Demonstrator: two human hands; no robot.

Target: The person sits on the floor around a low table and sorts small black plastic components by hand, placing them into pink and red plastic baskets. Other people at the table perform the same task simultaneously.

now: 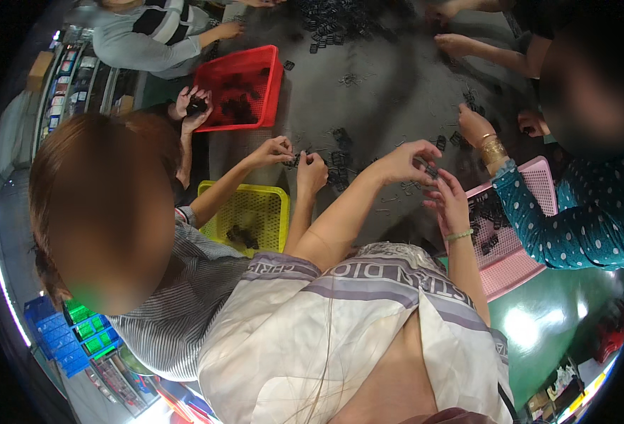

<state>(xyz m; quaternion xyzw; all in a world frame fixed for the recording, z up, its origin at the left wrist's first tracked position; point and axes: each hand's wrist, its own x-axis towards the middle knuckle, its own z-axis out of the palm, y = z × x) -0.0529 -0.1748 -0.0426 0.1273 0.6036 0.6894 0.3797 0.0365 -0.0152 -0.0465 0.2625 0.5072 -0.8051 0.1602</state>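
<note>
My left hand (409, 164) reaches over the grey table, its thumb and fingers curled in a pinch. My right hand (450, 201), with a beaded bracelet at the wrist, comes up from below to meet it. Between their fingertips is a small black part (431, 172) with a frame-like shape, gripped by both hands; its details are too small to make out. More black parts (338, 161) lie in a loose heap to the left of my hands. Thin wire-like pieces (409, 186) are scattered on the tabletop close below.
A yellow basket (281, 215) and a red basket (271, 85) stand to the left, a pink basket (499, 278) to the right; all hold black parts. Co-workers' hands (305, 164) work close on my left, and another's hand (476, 126) on my right. A large pile (333, 21) lies far off.
</note>
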